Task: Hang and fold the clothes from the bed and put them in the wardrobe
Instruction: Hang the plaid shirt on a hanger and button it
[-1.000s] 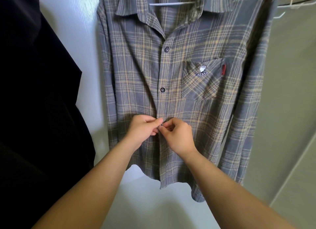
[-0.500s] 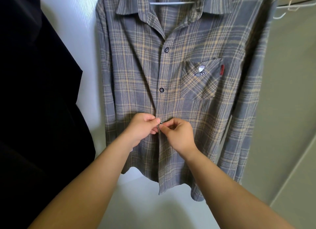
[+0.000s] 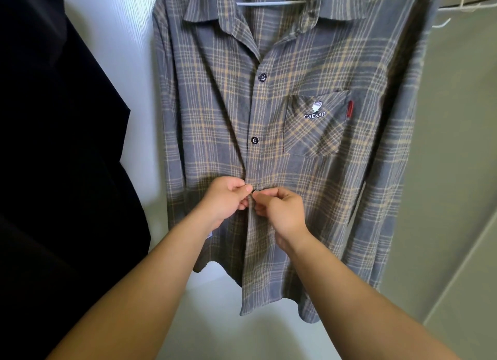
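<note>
A grey and tan plaid shirt (image 3: 295, 71) hangs on a white hanger (image 3: 271, 3) in front of me, its chest pocket marked CAESAR. Two dark buttons on its upper placket are fastened. At the third button, about waist height, my left hand (image 3: 224, 201) pinches the left edge of the placket. My right hand (image 3: 279, 211) pinches the right edge against it, fingertips nearly touching the left hand's. The button itself is mostly hidden between my fingers.
A black garment (image 3: 53, 144) hangs close on the left. Behind the shirt is a white wardrobe wall (image 3: 115, 36). A white rail with hooks (image 3: 468, 7) runs at top right above a grey-green panel (image 3: 457, 144).
The hands have stayed at the third button, working it with small finger movements. The shirt has barely shifted.
</note>
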A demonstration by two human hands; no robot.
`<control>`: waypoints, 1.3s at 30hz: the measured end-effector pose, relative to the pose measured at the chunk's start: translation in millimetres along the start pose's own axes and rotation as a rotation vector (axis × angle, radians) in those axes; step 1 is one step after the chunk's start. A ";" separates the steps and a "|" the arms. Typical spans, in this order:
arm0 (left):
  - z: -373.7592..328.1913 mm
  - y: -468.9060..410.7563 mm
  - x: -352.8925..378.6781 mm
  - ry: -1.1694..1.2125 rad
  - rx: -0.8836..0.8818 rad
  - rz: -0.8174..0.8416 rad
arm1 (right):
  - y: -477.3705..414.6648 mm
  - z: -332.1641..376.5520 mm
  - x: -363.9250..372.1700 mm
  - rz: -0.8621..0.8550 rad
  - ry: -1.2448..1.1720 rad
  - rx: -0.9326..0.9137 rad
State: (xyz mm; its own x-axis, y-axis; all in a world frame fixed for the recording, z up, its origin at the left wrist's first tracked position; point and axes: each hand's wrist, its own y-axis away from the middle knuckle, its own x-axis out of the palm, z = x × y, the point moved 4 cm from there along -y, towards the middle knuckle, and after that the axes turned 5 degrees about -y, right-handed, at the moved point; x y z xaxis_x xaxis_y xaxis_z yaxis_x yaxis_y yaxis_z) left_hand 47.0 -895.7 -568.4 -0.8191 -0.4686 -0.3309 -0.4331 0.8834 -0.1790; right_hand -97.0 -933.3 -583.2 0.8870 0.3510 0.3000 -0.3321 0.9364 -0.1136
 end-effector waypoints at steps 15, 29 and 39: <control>0.2 2.1 -4.7 -0.104 0.145 -0.049 | 8.5 -37.0 -10.6 0.063 0.261 0.132; 76.5 14.0 12.9 -0.260 -0.049 -0.076 | -2.4 -50.1 -27.7 -0.005 0.765 -0.127; 94.8 28.3 46.3 -0.062 -0.056 0.113 | -0.8 -60.2 -32.8 0.057 0.688 -0.042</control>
State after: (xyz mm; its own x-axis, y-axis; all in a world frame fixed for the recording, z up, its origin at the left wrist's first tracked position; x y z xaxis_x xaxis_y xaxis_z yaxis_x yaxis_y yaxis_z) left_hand 32.5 -892.8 -676.7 -0.8400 -0.3636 -0.4027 -0.3608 0.9287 -0.0859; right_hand -106.6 -945.7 -650.0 0.8748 0.3062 -0.3755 -0.3839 0.9108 -0.1518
